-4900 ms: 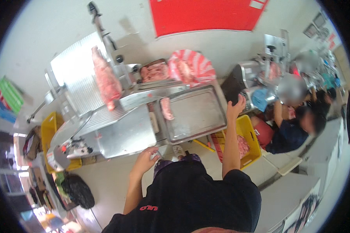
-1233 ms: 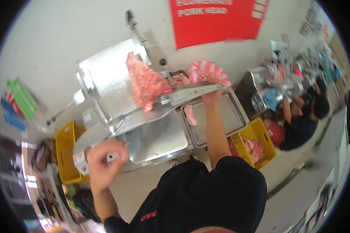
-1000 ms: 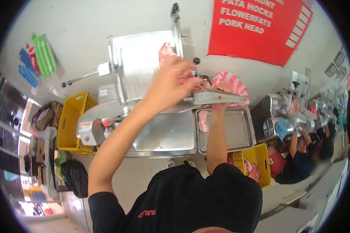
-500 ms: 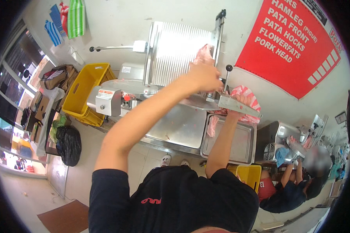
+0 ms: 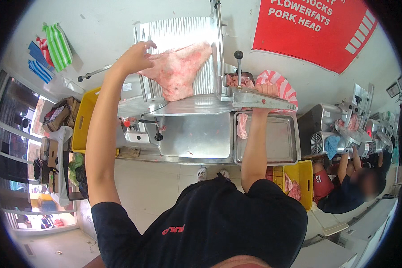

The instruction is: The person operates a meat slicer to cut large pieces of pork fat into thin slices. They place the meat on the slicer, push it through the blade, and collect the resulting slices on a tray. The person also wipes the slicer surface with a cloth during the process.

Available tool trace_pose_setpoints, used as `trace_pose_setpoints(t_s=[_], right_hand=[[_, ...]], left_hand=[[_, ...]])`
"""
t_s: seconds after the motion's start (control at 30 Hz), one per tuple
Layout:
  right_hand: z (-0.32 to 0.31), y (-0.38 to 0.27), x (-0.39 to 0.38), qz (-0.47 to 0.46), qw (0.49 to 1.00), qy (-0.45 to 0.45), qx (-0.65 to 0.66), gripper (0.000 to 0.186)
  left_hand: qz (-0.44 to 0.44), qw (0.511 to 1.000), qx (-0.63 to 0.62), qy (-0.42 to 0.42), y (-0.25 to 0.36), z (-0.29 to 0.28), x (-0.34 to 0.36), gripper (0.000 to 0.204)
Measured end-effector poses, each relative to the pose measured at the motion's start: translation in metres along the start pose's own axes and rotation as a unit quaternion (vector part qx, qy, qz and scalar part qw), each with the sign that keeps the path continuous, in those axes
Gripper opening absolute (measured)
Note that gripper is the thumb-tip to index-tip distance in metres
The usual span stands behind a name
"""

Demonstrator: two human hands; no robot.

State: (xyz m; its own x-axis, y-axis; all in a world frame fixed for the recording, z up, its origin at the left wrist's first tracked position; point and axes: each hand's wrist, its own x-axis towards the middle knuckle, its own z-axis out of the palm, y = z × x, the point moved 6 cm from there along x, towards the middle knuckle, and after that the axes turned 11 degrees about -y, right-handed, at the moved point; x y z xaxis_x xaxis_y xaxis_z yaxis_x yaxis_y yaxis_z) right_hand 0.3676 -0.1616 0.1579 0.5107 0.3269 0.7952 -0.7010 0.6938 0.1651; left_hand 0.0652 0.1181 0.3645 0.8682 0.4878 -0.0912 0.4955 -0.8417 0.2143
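On the slicer's ridged plate (image 5: 200, 31) lies a broad, pale pink slab of meat (image 5: 182, 71). My left hand (image 5: 138, 57) is at its upper left corner, fingers curled on it. My right hand (image 5: 264, 91) has its fingers wrapped over a long metal bar (image 5: 276, 102) at the slicer's right, partly hidden by it. Behind that bar are meat pieces in a small tray (image 5: 233, 81) and a red-and-white striped bag (image 5: 286, 88). Below, a steel tray (image 5: 278, 139) holds a pale strip of meat (image 5: 241, 125), left of a bare steel surface (image 5: 195, 136) on the left.
Yellow crates stand at left (image 5: 81, 123) and lower right (image 5: 304, 180), the latter holding meat. A co-worker (image 5: 339, 196) crouches at the right beside other slicers (image 5: 321, 129). A red poster (image 5: 299, 40) and striped bags (image 5: 58, 47) hang on the wall.
The meat has moved left and now spreads across the ridged plate. My left hand has shifted left with it from beside the knobbed post. My right hand stays on the bar.
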Motion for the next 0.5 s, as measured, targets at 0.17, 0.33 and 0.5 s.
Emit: trace_pose_setpoints(t_s=[0.17,0.33,0.5], right_hand=[[-0.005,-0.014,-0.004,0.016,0.938,0.032,-0.344,0.036],[0.016,-0.018,-0.005,0.018,0.637,0.027,-0.770,0.034],[0.007,0.003,0.005,-0.001,0.999,0.025,-0.033,0.033]], left_hand=[[-0.022,0.997,0.067,-0.027,0.015,0.026,0.030,0.068],[-0.114,0.981,0.098,-0.125,0.022,0.044,0.063,0.096],[-0.083,0.995,0.052,-0.019,0.002,0.062,0.103,0.108]])
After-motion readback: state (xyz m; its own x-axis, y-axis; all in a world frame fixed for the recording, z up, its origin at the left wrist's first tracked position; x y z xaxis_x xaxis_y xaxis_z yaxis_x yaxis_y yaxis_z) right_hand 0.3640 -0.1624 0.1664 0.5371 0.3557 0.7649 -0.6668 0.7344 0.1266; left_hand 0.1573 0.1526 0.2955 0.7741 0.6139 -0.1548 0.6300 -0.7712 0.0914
